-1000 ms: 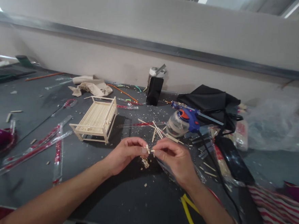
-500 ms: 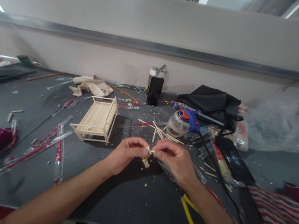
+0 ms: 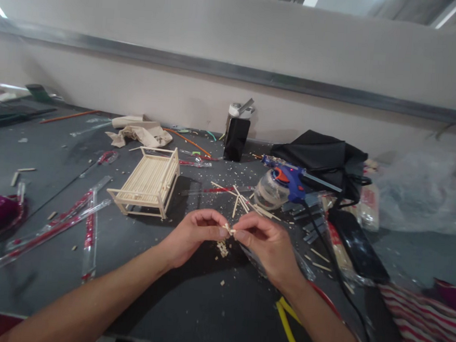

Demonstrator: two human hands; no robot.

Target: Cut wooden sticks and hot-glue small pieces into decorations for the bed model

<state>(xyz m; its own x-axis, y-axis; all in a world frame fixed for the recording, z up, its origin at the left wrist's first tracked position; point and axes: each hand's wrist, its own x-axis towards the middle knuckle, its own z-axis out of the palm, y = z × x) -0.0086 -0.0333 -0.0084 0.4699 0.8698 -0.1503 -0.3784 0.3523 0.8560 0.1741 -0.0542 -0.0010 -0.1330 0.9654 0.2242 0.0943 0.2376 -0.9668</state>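
Small pale wooden stick pieces [image 3: 229, 229] meet between the fingertips of both hands. My left hand [image 3: 198, 234] pinches one piece between thumb and forefinger. My right hand [image 3: 264, 241] pinches another from the other side, and the two ends touch or nearly touch. Under the fingers lies a small pile of cut wooden bits [image 3: 222, 249] on the dark table [image 3: 187, 309]. To the left stands a miniature bed [image 3: 145, 178] built from thin wooden sticks. Several longer loose sticks [image 3: 241, 199] lie just beyond my hands.
A blue glue gun [image 3: 290, 178] rests on a clear jar [image 3: 269, 192], its black cable trailing toward me. A phone [image 3: 236, 139] leans upright on a bottle; another phone [image 3: 359, 245] lies right. Yellow tool handles [image 3: 289, 329] sit near my right forearm. Plastic wrappers [image 3: 88, 234] lie left.
The pieces between my fingertips have shifted very slightly. Both hands stay in nearly the same place, and everything on the table is unchanged.
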